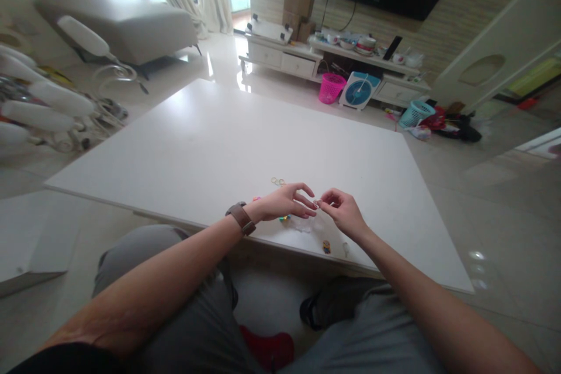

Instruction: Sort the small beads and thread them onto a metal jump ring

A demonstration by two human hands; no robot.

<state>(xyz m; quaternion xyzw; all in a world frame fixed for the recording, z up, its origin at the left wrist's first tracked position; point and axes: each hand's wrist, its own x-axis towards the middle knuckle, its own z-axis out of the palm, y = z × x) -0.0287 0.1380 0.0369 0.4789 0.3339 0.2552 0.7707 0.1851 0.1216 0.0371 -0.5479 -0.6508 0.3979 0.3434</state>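
Over the near edge of the white table (245, 140), my right hand (345, 211) pinches a small ring (316, 204) between thumb and forefinger. My left hand (287, 201) is open, fingers apart, its fingertips beside the ring; whether they touch it I cannot tell. Under the left hand lie a clear plastic bag (302, 224) and a small green-and-yellow piece (284, 218). Several loose rings (277, 181) lie just beyond it. A pink-orange piece (256, 198) shows partly behind the left wrist. Closer to me are a yellow-and-blue figure charm (326, 246) and a small metal clasp (346, 249).
White-backed chairs (56, 96) crowd the left side. Beyond the table stand a low cabinet (302, 64), a pink basket (331, 87), a box fan (359, 90) and a light-blue basket (416, 113). My knees are below the table's near edge.
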